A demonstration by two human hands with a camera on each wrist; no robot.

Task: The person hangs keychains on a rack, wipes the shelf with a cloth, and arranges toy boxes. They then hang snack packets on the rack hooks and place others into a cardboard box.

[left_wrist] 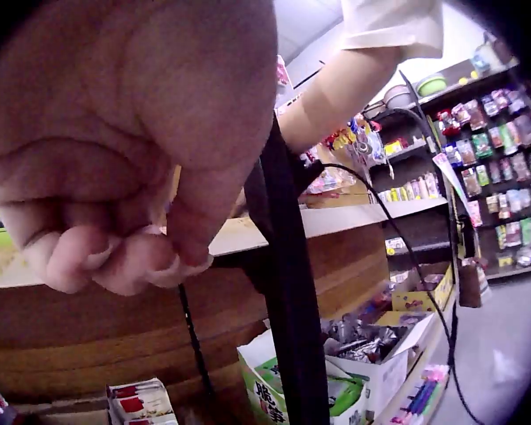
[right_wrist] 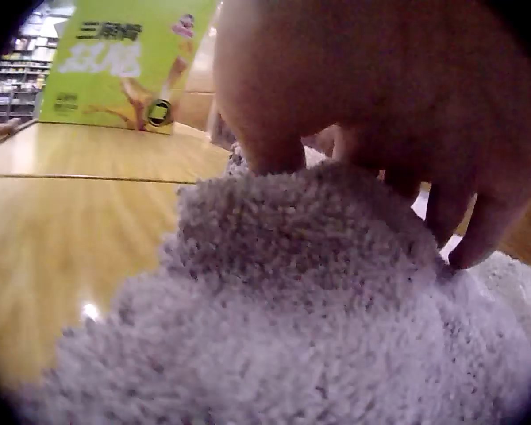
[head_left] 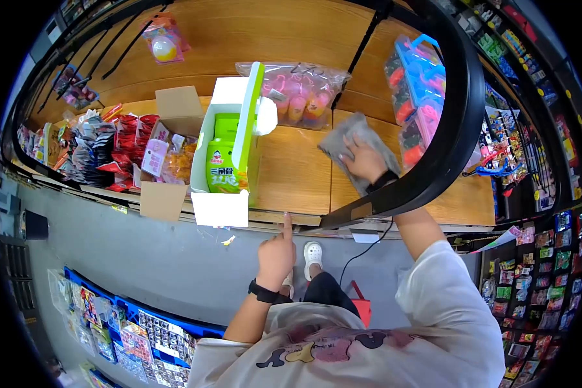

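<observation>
A grey fluffy cloth (head_left: 335, 143) lies on the wooden shelf (head_left: 294, 168). My right hand (head_left: 365, 161) rests on it with fingers spread; in the right wrist view the hand (right_wrist: 389, 97) presses its fingertips down into the cloth (right_wrist: 292, 301). At the shelf's front edge is my left hand (head_left: 277, 257), index finger extended to the edge, other fingers bent. The left wrist view shows the left hand's (left_wrist: 133, 133) palm with several fingers curled, holding nothing visible. Left of the cloth stands an open green and white box (head_left: 223, 152) of green packets.
A black curved frame (head_left: 469, 116) arches over the right forearm. Behind the box lies a bag of pink toys (head_left: 301, 97); clear cases with colourful contents (head_left: 423, 90) stand at the right. A cardboard box (head_left: 165, 194) and red packets (head_left: 130, 139) are at the left.
</observation>
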